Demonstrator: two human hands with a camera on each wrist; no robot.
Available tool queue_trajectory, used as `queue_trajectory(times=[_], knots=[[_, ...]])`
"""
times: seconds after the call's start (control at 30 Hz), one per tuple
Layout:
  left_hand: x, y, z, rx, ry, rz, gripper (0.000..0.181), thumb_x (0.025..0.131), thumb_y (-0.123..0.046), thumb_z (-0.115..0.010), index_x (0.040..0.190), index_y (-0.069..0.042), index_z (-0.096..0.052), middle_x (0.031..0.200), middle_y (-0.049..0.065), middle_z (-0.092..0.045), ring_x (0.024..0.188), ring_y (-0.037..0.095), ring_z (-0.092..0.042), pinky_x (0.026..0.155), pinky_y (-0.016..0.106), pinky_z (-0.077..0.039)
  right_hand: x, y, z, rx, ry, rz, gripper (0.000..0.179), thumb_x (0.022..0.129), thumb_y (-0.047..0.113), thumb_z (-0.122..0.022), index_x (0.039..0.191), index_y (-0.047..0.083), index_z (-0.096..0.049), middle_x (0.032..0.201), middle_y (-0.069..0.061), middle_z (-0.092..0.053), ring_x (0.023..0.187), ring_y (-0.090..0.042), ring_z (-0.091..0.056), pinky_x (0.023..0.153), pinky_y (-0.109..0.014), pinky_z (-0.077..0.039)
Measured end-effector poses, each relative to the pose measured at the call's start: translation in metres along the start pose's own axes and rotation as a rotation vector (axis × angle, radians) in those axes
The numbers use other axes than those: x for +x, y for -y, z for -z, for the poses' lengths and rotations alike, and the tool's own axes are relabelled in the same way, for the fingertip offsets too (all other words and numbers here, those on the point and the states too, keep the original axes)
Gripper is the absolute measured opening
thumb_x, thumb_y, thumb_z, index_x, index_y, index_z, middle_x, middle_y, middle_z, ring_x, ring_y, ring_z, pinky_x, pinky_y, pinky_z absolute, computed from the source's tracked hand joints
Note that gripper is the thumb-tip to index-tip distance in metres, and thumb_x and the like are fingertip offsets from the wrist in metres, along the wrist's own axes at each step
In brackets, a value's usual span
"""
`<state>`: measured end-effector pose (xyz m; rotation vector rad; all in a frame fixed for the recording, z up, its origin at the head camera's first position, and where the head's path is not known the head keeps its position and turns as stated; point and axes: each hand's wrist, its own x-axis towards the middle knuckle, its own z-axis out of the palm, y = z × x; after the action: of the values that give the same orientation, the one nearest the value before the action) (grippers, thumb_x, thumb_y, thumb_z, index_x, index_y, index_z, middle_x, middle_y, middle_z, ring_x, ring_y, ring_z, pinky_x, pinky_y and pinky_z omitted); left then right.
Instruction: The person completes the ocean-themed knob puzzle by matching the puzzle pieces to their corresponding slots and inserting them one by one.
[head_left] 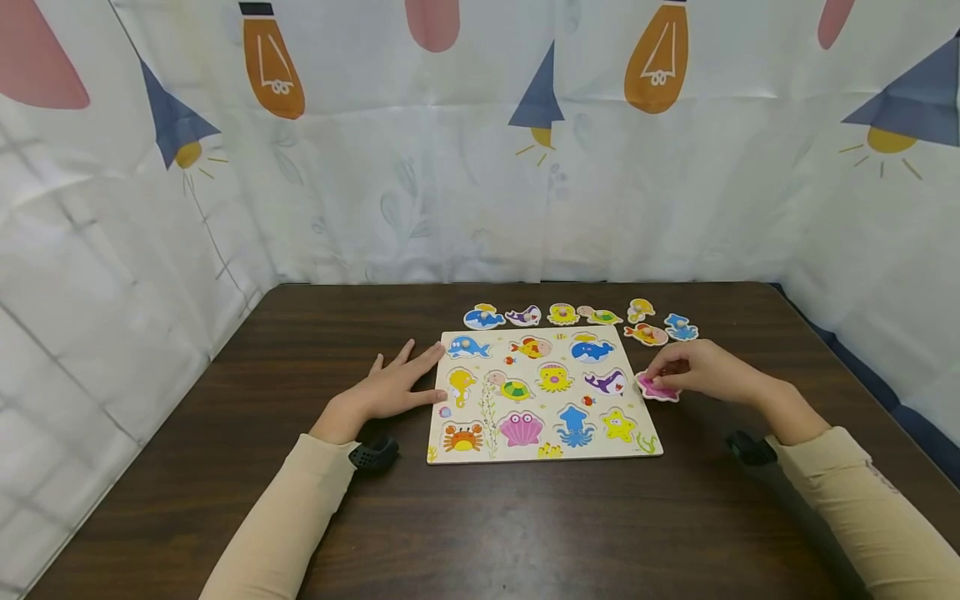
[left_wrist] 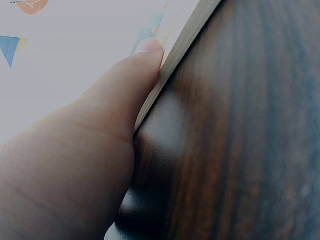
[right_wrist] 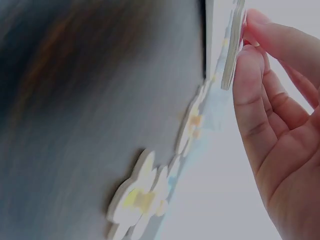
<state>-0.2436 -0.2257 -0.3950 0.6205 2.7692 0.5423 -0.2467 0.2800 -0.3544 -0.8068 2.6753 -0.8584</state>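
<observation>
Plainly, hands: left hand (head_left: 393, 387) spread, touching the puzzle board (head_left: 600, 449)'s left edge; right hand (head_left: 708, 371) pinching a pink piece (head_left: 662, 394) just right of it.
Right wrist view: the piece's pale side (right_wrist: 232, 50), hidden from the head view.
Counter (head_left: 540, 533): dark, wood-grained.
Room: white lamp-print curtain (head_left: 472, 208), far side.

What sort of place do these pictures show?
Probably a curtained-off corner for tabletop activities: lamp-printed fabric hangs behind and beside a dark wood-grain table, which bears a sea-animal puzzle board.
</observation>
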Motion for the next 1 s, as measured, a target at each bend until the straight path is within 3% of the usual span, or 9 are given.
queue_trajectory(times=[0.27, 1.0], knots=[[0.000, 0.000, 0.000, 0.003, -0.003, -0.002, 0.093, 0.097, -0.065, -0.057, 0.167, -0.023, -0.013, 0.171, 0.003, -0.014, 0.156, 0.038, 0.005, 0.112, 0.074, 0.008, 0.009, 0.019, -0.004, 0.031, 0.037, 0.019, 0.011, 0.094, 0.012, -0.075, 0.105, 0.011, -0.078, 0.091, 0.004, -0.067, 0.077, -0.015, -0.060, 0.068, -0.027, -0.055], [0.000, 0.000, 0.000, 0.012, -0.001, -0.003, 0.093, 0.097, -0.066, -0.056, 0.167, -0.024, -0.012, 0.171, 0.003, -0.014, 0.156, 0.038, 0.005, 0.113, 0.074, 0.008, 0.053, 0.062, -0.026, 0.065, 0.136, 0.210, 0.008, 0.095, 0.012, -0.075, 0.101, 0.012, -0.079, 0.095, 0.004, -0.069, 0.080, -0.014, -0.063, 0.071, -0.028, -0.055]])
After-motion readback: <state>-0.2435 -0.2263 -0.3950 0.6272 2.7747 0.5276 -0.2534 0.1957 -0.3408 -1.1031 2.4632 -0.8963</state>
